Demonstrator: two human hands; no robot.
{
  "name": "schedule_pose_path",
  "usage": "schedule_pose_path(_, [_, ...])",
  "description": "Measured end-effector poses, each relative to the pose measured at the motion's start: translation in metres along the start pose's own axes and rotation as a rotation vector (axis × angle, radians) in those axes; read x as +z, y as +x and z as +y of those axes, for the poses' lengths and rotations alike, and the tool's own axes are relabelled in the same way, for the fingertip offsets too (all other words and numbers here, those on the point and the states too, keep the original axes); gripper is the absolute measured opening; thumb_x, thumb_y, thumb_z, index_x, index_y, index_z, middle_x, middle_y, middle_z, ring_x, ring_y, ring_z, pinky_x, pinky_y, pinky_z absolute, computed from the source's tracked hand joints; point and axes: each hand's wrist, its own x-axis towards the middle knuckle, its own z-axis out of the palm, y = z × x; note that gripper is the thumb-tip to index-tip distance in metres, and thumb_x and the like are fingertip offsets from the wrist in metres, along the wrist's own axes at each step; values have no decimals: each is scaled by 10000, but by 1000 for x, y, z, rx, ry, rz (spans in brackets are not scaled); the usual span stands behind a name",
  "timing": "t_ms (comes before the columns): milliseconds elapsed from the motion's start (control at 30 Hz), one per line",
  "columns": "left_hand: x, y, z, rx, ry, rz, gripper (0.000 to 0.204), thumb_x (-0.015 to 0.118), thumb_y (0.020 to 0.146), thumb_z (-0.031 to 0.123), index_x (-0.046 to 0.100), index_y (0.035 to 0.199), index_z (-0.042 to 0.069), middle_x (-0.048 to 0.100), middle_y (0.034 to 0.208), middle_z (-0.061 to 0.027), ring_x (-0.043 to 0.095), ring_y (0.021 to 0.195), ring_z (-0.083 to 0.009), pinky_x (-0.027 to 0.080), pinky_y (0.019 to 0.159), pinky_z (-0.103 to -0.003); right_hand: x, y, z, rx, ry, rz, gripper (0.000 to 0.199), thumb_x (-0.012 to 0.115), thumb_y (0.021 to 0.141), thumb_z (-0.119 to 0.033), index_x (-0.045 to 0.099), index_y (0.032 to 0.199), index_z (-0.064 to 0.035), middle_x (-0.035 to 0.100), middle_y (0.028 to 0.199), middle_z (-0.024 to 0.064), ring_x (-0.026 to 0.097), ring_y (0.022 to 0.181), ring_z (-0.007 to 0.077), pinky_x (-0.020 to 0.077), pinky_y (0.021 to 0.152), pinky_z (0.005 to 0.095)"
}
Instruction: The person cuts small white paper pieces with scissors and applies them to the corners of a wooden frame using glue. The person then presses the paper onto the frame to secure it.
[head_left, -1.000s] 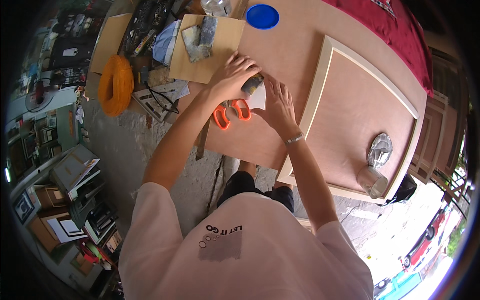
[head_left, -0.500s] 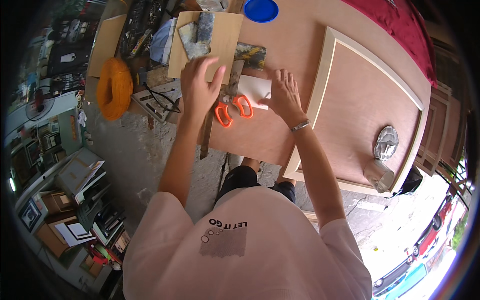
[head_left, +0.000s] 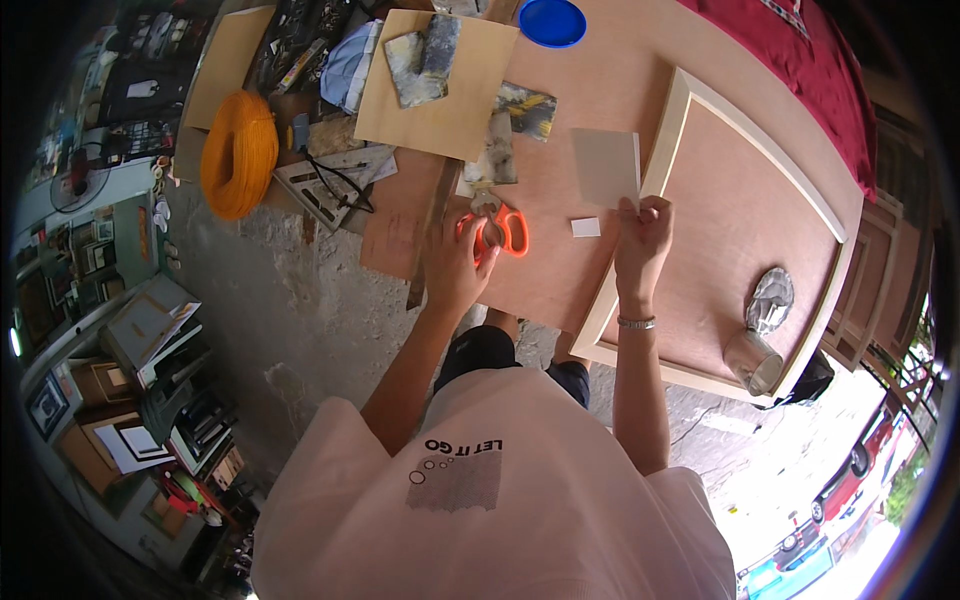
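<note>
Grey sheet [head_left: 604, 166] pinched at near right corner by thumb and fingers of right hand [head_left: 645, 236], held over table [head_left: 545, 287] beside left rail of wooden frame [head_left: 667, 135]. Orange-handled scissors [head_left: 523, 236] touched at left loop by left hand [head_left: 458, 268], toward table's near edge; whether gripped cannot be told. Small white piece [head_left: 585, 228] seen between hands.

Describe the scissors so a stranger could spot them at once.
On the brown worktop, find the pale wooden frame at the right. To its left, near the front edge, the scissors lie by the left hand. Their bright orange loop handles set them apart from the small white card nearby.
</note>
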Motion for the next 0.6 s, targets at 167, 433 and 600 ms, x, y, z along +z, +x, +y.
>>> schedule_pose_path(167, [-30, 0, 17, -183, -631, 112, 487, 774, 902, 234, 568, 1305, 54, 587, 1306, -129, 575, 1207, -281, 466, 1006, -461, 13, -23, -19, 15, 173, -212, 210, 664, 985, -38, 515, 1132, -30, 629, 890, 42, 602, 807, 101, 488, 675, 255])
schedule_pose_path(433, [-57, -30, 2, -771, -1252, 163, 324, 727, 966, 222, 641, 1179, -6, 709, 1002, -80, 695, 832, -155, 586, 713, -296, 114, -24, -5, -524, -580, -396, 288, 777, 866, -191, 617, 1078, -77, 637, 1012, 94, 630, 939, 277, 490, 813, 412])
schedule_pose_path(600, [-76, -53, -24, -835, -1230, 200, 281, 700, 984, 209, 652, 1169, 3, 714, 996, -69, 690, 820, -140, 582, 722, -289, 152, -1, 20, -650, -910, -254, 324, 768, 849, -313, 631, 1071, -122, 603, 1091, 74, 566, 1066, 295, 413, 925, 438])
